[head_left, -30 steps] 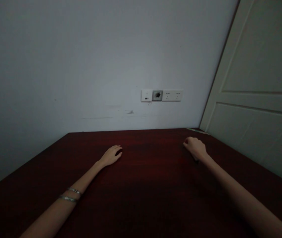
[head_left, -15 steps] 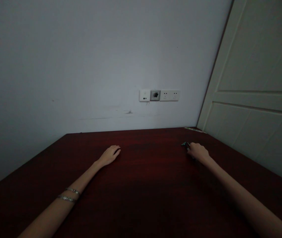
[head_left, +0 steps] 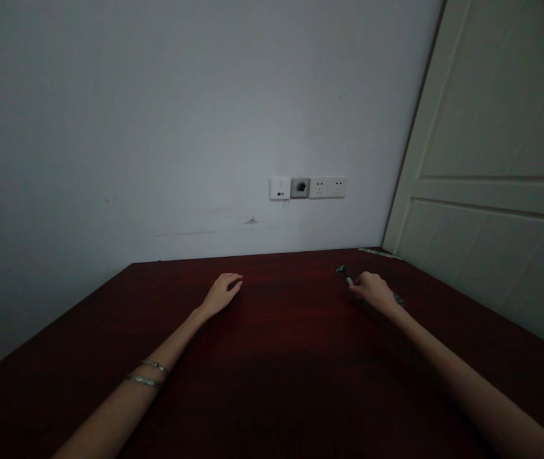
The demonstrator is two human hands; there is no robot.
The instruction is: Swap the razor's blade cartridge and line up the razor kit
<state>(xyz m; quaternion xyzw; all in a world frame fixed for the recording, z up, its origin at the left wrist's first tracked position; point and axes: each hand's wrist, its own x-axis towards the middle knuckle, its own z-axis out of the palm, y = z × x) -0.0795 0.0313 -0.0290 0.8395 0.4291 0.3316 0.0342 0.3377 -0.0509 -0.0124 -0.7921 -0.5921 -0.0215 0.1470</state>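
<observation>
My right hand (head_left: 372,290) is closed round the handle of a razor (head_left: 344,274). The razor's dark greenish head points to the far left, and most of its handle is hidden in my fingers. Behind my right wrist, a small greyish-green thing (head_left: 399,299) peeks out; I cannot make out its kind. My left hand (head_left: 223,292) is at or just over the dark red table (head_left: 281,344), thumb apart from the fingers, holding nothing. Two bracelets (head_left: 150,373) circle the left forearm.
A white wall with sockets and a grey switch plate (head_left: 299,187) rises behind the table. On the right stands a white panelled door (head_left: 486,191). A thin pale strip (head_left: 378,253) lies at the table's far right corner.
My right hand has shifted slightly left with the razor, whose head now sticks out farther. The greyish-green thing has come into sight behind the wrist. My left hand has moved a little right.
</observation>
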